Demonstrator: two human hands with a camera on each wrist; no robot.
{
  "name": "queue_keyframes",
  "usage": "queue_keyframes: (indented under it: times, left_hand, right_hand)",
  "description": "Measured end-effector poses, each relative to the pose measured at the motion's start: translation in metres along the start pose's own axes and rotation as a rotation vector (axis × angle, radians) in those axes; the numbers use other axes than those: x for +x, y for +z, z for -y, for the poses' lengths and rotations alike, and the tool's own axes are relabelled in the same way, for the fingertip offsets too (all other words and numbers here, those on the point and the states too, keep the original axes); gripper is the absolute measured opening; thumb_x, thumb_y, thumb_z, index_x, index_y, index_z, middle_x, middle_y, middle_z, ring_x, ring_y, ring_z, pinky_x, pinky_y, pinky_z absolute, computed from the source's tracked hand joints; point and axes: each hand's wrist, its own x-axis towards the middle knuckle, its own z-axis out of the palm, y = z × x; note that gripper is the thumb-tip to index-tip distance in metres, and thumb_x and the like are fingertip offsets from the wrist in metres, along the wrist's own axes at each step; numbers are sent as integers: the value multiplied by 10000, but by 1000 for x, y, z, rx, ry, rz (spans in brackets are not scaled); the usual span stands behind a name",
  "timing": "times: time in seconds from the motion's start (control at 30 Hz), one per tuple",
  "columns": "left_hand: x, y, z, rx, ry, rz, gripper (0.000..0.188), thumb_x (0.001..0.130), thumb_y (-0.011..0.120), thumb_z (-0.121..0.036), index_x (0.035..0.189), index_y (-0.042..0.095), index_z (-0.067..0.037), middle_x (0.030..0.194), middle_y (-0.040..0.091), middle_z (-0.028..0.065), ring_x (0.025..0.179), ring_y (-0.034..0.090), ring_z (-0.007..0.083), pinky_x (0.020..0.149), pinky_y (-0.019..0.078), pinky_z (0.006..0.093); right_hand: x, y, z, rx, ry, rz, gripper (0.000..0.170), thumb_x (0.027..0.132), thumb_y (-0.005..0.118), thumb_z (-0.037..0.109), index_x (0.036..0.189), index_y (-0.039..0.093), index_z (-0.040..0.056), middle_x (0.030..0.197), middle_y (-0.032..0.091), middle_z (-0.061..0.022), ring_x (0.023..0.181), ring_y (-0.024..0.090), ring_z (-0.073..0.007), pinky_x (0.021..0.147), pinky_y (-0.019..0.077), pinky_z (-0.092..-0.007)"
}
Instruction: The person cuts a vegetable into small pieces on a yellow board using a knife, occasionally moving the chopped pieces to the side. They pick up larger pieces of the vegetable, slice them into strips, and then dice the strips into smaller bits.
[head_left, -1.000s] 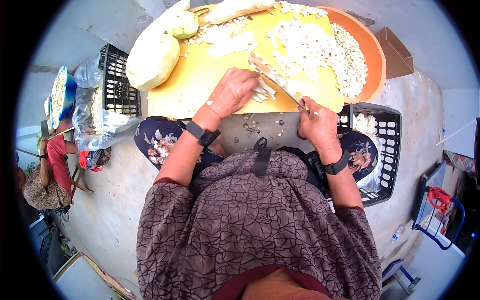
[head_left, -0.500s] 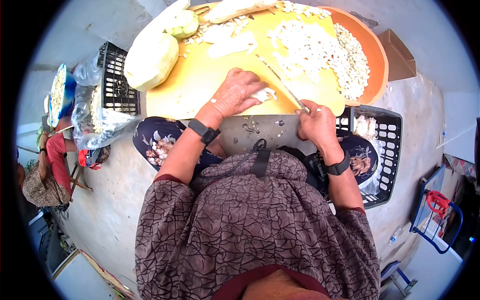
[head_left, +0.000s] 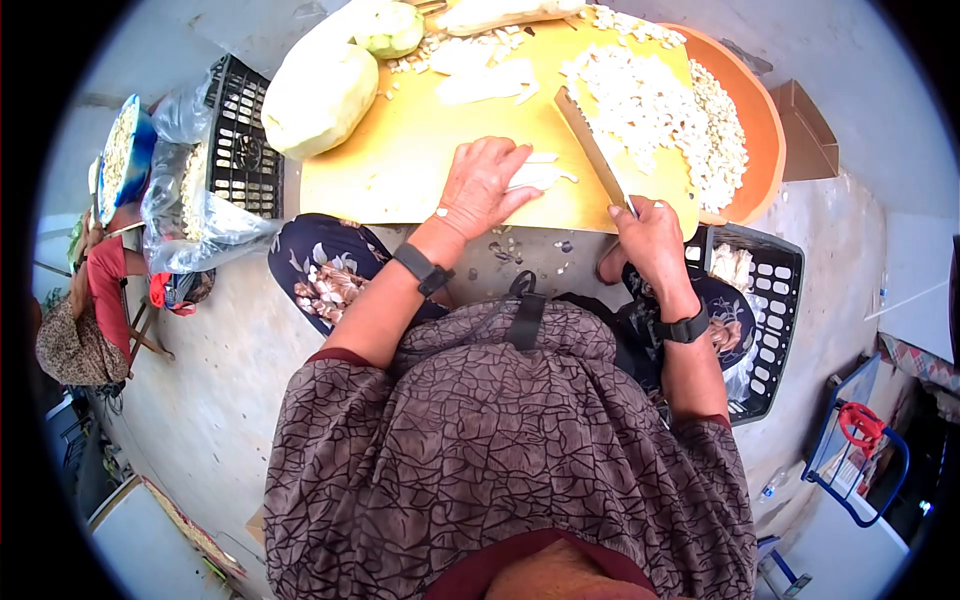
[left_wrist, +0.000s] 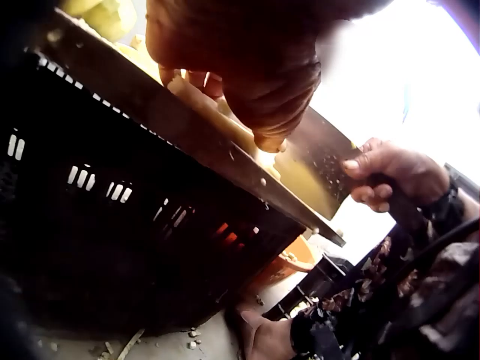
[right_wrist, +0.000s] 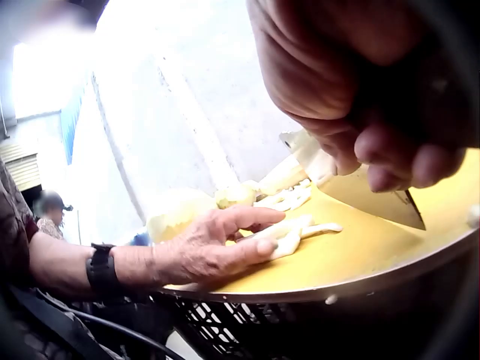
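Note:
My left hand is over the front of the yellow cutting board, holding a small bunch of white vegetable strips between thumb and fingers. In the right wrist view the strips lie on the board and stick out past the fingertips. My right hand grips a broad-bladed cleaver by its handle, to the right of the strips and apart from them. Its blade slants away toward the diced white pieces heaped at the board's right.
Large peeled pale vegetables and flat slices sit at the board's left and back. An orange basin adjoins its right edge. Black crates stand on both sides. Another person sits at far left beside a blue basin.
The cleaver has swung from beside the strips out to the right, its blade now turned broadside. My left hand's thumb has spread away from its fingers around the strips.

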Motion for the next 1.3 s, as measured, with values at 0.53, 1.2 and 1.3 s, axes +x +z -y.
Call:
queue_keyframes:
  times: [0.53,1.2,1.3]
  left_hand:
    - [19,-11,19,-39,71,115,237,831,657,-99,1066,678,-78,968,632,96,958,610,304,863,484,417]
    - [-8,-21,-1,-37,60,167,271,799,713,-87,1064,663,-59,1033,627,92,995,596,286,869,473,402]
    - [-9,-14,1,-33,77,165,238,799,694,-63,1035,659,-54,1004,623,89,963,591,287,854,474,402]
  right_hand:
    - [5,0,-5,18,53,71,385,893,686,259,1182,695,5,863,715,-239,832,711,-337,814,537,-406]
    - [9,11,-12,-6,-54,0,366,878,700,260,1137,712,1,867,715,-235,851,704,-353,814,531,-418]
    - [8,11,-11,-9,-58,-12,361,877,701,264,1133,716,10,851,714,-232,844,703,-352,810,531,-420]
